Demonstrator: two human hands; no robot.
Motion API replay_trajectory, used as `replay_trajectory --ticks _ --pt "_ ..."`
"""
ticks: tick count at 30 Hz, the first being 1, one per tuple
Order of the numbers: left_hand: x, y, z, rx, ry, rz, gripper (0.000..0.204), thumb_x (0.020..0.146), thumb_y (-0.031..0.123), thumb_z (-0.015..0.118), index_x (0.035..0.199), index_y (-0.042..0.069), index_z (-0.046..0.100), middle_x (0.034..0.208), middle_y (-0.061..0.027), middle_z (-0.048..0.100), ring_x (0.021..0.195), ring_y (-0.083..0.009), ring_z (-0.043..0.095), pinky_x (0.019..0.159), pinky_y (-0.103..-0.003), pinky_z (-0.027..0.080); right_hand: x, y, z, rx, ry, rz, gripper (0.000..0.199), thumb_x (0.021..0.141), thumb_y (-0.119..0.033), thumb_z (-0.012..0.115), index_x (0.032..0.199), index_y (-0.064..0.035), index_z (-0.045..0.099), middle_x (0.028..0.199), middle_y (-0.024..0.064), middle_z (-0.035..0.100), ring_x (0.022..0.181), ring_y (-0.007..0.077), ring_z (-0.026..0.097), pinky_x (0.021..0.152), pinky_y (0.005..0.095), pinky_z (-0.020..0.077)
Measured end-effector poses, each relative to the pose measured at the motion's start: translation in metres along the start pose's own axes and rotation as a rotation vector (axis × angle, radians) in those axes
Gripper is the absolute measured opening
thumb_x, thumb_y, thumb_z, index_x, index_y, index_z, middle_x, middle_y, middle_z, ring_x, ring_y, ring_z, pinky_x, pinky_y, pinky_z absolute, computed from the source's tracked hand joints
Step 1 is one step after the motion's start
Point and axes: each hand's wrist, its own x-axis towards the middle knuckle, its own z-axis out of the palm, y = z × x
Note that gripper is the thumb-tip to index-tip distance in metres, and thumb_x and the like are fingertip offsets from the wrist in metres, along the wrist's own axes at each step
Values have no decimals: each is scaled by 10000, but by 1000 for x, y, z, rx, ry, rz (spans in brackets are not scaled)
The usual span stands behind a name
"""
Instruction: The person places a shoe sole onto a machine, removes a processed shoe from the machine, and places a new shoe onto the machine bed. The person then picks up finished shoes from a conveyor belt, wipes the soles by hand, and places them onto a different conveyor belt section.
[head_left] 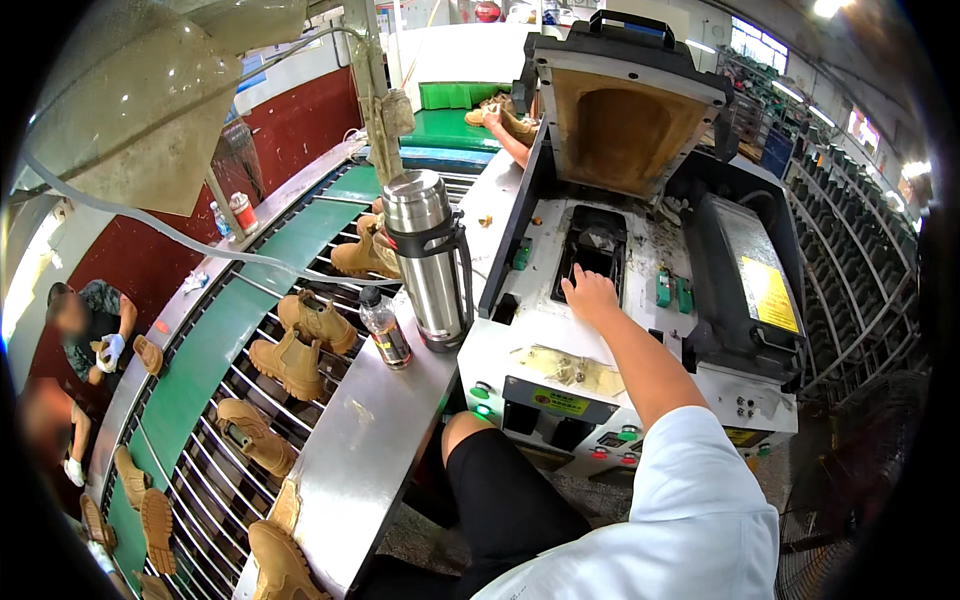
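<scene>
Clad in a white short-sleeved shirt [690, 500] nearest the lens, reaching with bare right hand [595, 297] loosely spread to the near end of a black rectangular recess [580, 245] in the top of a white metal machine [530, 335]. Impossible to tell the left hand's state. Propped open over the machine: a thick black-framed lid [625, 130] with a brown inner face. Left of the machine, on a grey metal counter [370, 430]: a silver steel flask [430, 270] beside a dark-filled plastic bottle [385, 330]. Strewn farther left of the machine, on a green-and-metal roller conveyor [205, 360]: tan thick-soled ankle boots [287, 365]. Behind the machine: a co-worker's hand [491, 118] on another tan boot [517, 128].
</scene>
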Motion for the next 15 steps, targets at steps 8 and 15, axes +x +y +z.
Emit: replay_trajectory --ticks 8,15 --pt "-3 92 5 -141 97 -323 488 745 160 810 1077 -123 590 1033 -232 637 846 -292 601 732 -413 543 8 -8 -18 43 321 18 738 934 -558 360 1473 -66 251 1487 180 305 1372 336 275 1135 463 192" --pt "-5 93 22 -254 104 -125 413 823 170 727 1106 -94 581 1021 -202 641 824 -282 612 718 -410 539 3 -17 -12 149 -84 123 727 924 -576 378 1489 -138 245 1497 181 281 1392 328 246 1140 469 182"
